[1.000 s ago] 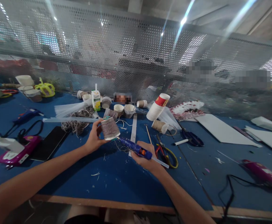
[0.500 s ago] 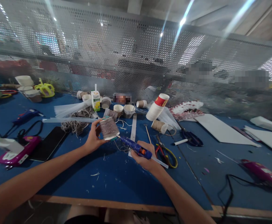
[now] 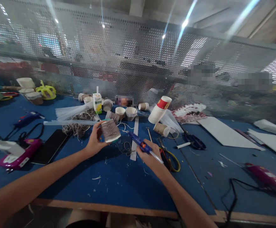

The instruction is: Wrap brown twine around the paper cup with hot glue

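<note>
The left hand [image 3: 94, 141] hides part of the string-wrapped cup [image 3: 110, 130] it grips above the blue table [image 3: 119, 180]; what the cup holds cannot be seen. The right hand [image 3: 149, 157] is closed around a blue glue gun [image 3: 140, 144], its nozzle apart from the cup. Small paper cups [image 3: 125, 112] behind look empty.

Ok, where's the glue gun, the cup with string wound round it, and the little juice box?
Glue gun [image 3: 139, 144], head view, on its blue barrel.
String-wrapped cup [image 3: 109, 130], head view, on the wound side.
Juice box [image 3: 97, 103], head view, on its front face.
</note>
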Action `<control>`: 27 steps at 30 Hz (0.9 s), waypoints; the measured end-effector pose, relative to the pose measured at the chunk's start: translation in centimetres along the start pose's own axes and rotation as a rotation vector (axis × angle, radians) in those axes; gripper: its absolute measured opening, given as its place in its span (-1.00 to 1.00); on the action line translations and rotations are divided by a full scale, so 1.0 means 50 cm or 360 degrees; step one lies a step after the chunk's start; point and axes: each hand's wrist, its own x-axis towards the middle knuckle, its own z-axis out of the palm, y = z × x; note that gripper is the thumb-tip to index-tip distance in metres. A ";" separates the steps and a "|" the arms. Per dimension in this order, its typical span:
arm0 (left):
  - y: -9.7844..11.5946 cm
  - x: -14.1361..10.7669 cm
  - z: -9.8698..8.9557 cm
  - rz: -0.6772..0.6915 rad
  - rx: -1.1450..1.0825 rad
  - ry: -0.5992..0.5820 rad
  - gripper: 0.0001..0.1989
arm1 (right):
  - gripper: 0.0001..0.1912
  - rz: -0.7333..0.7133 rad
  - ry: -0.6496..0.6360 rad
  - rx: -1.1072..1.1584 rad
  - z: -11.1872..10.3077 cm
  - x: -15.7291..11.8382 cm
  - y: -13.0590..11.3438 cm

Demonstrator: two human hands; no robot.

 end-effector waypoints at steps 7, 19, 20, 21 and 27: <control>0.010 0.001 -0.008 0.0042 0.0480 -0.0063 -0.23 | -0.51 0.0103 0.0016 -0.0590 0.026 0.024 0.099; 0.023 -0.001 -0.004 0.0167 0.0955 0.0077 -0.17 | -0.49 -0.0150 0.0198 0.0094 0.013 0.005 0.042; 0.024 -0.001 -0.003 0.0175 0.0980 0.0043 -0.14 | -0.57 -0.0250 0.0203 0.0160 0.004 0.002 0.025; 0.025 -0.001 -0.003 0.0190 0.1003 0.0014 -0.12 | -0.62 -0.0350 0.0160 0.0248 -0.004 -0.002 0.009; 0.022 0.002 -0.002 0.0199 0.1102 -0.0048 -0.11 | -0.72 -0.0770 -0.0442 0.0508 -0.003 -0.029 -0.040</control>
